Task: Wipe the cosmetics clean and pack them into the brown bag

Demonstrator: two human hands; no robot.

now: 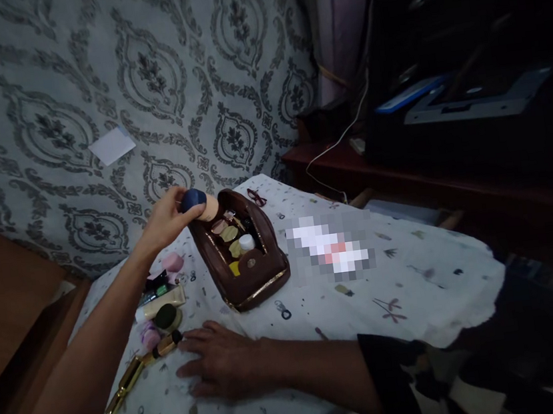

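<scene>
Head view: open brown leather-look zippered bag.
Left hand pinches a blue-capped beige bottle; right hand lies, fingers spread.

The light is dim, and the right side is almost black. The white cloth with small printed pictures looks brighter. Pale and pink squares hide one spot. The grey patterned wallpaper looks stretched at left.

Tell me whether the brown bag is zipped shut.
No, the brown bag gapes open, showing a round white item and other things inside.
</scene>
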